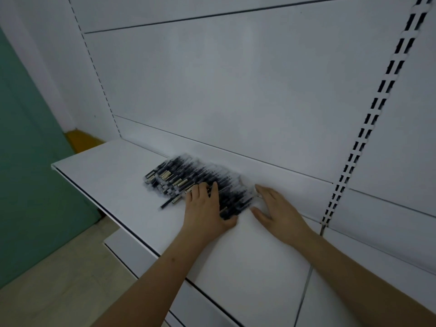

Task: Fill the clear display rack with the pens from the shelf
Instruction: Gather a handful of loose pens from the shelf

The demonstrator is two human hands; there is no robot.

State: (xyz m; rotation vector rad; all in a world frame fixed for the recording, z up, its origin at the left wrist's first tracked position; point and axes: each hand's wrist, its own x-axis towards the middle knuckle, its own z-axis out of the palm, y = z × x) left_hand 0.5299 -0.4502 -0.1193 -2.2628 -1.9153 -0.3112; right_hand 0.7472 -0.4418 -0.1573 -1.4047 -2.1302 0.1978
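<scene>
While the white shelf [113, 175] carries the whole stock, the step in hand looks like gathering a batch of pens for the clear display rack, which is nowhere in view, so the carry has to be planned blind. The pile of dark pens [188, 178] lies near the back of the shelf, just in front of the white back panel [236, 79], with the barrels roughly parallel and several lighter clip ends pointing toward the shelf's front edge. Both forearms reach in from below. The left hand [207, 208] lies flat on the near end of the pile, fingers straight and spread over the barrels, thumb on the shelf beside them, gripping nothing. The right hand [276, 208] is open too, fingers straight, set on its edge just beside the pile's right end (whether it touches the last pen is too blurred to tell) and holding nothing. To do this well, I would bring the two hands together like bookends, keeping the barrels aligned, then curl the fingers under a modest bundle. Round pens roll, and a stray one [168, 202] already juts out at the near left, so a smaller batch seems safer.
</scene>
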